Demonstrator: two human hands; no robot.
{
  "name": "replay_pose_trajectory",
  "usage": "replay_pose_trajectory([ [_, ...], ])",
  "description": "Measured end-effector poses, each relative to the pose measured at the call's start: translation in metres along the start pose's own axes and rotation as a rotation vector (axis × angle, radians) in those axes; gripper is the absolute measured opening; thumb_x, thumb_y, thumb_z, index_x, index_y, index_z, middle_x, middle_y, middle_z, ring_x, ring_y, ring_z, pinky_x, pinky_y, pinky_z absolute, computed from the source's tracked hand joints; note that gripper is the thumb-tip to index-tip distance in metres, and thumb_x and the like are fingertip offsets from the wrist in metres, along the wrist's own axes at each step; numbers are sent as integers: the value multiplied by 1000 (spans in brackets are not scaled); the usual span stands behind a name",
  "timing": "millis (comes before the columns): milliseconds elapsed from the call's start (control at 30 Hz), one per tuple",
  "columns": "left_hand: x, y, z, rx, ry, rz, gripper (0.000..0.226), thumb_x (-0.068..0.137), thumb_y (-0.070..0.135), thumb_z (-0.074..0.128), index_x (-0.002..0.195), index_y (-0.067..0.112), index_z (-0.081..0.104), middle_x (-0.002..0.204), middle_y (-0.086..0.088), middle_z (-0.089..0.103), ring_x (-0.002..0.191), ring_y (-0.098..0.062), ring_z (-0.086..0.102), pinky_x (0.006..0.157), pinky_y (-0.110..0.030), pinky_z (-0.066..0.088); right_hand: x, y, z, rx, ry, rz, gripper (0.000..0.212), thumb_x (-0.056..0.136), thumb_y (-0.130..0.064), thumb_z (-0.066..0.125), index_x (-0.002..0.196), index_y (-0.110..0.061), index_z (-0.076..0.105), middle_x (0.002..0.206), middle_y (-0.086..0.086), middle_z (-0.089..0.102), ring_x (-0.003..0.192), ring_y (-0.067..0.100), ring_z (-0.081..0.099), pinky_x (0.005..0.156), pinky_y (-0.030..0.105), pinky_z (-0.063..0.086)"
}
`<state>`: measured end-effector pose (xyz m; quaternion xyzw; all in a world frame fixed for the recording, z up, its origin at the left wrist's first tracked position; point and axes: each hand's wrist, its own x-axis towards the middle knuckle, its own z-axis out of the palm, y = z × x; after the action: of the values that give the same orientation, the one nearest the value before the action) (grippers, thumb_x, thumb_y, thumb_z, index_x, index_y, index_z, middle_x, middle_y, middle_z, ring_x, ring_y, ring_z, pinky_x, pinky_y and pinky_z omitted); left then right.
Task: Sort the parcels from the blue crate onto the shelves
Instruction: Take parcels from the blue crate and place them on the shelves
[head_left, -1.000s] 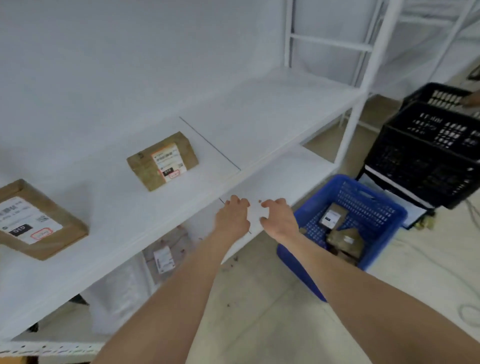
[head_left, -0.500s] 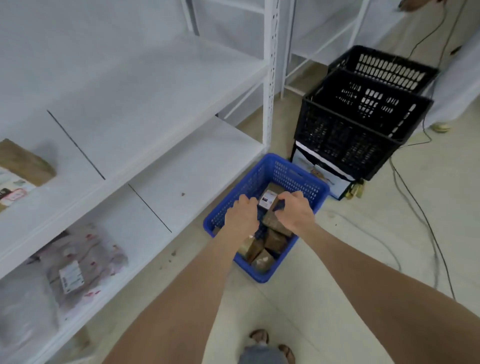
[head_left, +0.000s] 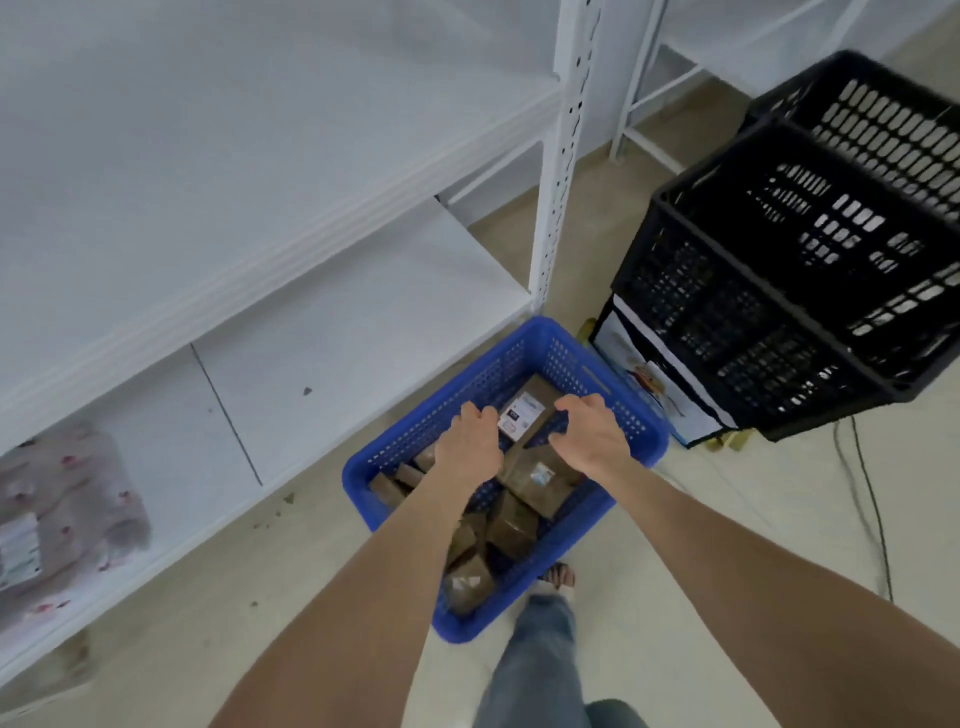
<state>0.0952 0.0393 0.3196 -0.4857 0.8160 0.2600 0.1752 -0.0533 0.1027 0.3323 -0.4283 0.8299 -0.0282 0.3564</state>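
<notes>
Curling round the labelled parcel (head_left: 523, 415) between them, left hand (head_left: 470, 441) and right hand (head_left: 592, 436) are gripping it inside the blue crate (head_left: 647, 441) (fingertips only, seemingly); that shallow hold is risking a slip onto parcels (head_left: 519, 525) beneath the fingers.

On my feed, two black slotted crates fill the upper right. The front crate (head_left: 779, 291) is tilted, and the rear crate (head_left: 883, 114) sits right behind it, touching it. The front one rests on a white box (head_left: 660, 384) with black edging and a colour print on its side that is too blurred for me to read. Something small and yellowish (head_left: 737, 440) lies at the box's lower corner; I can't tell what it is. A dark cable (head_left: 878, 519) runs from beneath the crates across the pale floor (head_left: 727, 519) toward the lower right. A few dark specks (head_left: 288, 499) are scattered on the floor further left.
</notes>
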Motion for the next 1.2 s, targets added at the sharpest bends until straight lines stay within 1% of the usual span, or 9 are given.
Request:
replay_pose_trajectory([
  [300,128,-5,73,-202,-88,-193,45,93,11,45,137,9,34,134,-17,35,119,-38,47,90,-44,47,147,44,26,-63,-162,-20,66,93,-23,59,149,-22,25,147,9,27,126,30,43,94,40,48],
  [500,213,-26,180,-564,-117,-449,47,91,15,52,134,7,36,132,-15,45,122,-33,47,89,-32,41,257,92,120,-34,-391,-29,82,85,-36,67,150,-25,19,151,9,23,135,33,34,104,44,41],
  [600,246,-40,247,-768,-148,-656,65,92,24,57,144,4,24,140,-15,41,127,-31,44,89,-30,40,307,124,181,-50,-507,25,94,80,-36,72,152,-19,14,154,12,22,140,33,26,110,44,34],
  [667,264,-49,294,-909,-149,-760,75,89,28,62,146,5,20,143,-12,39,128,-30,43,95,-32,40,335,145,223,-48,-579,64,93,78,-35,73,151,-14,19,151,12,31,140,31,30,111,39,33],
  [800,300,-66,374,-1284,-65,-883,92,68,29,79,143,9,29,133,-6,47,120,-28,50,95,-33,45,382,180,297,-46,-598,71,79,71,-41,79,137,-16,46,134,6,54,123,25,52,90,25,41],
  [900,326,-74,418,-1501,34,-912,89,60,26,83,137,6,42,129,-13,56,114,-29,57,101,-43,46,405,193,332,129,-674,156,95,60,-43,87,141,-20,44,135,4,55,118,22,55,88,30,48],
  [1000,333,-70,422,-1601,47,-944,79,69,23,81,135,2,44,133,-12,54,116,-29,56,101,-38,45,415,200,348,244,-747,213,127,31,-59,90,142,-21,41,134,5,55,117,24,55,92,39,49],
  [1133,314,-70,405,-1580,113,-985,55,81,3,70,131,7,48,119,-11,59,109,-28,59,95,-39,50,397,166,317,473,-730,280,72,84,-56,61,141,-17,43,138,6,51,126,27,48,108,43,36],
  [1200,293,-69,380,-1512,154,-966,49,77,1,71,122,10,55,103,-7,62,99,-26,61,86,-39,54,388,146,295,546,-703,305,89,76,-75,55,143,-17,42,142,4,48,130,26,46,108,40,37],
])
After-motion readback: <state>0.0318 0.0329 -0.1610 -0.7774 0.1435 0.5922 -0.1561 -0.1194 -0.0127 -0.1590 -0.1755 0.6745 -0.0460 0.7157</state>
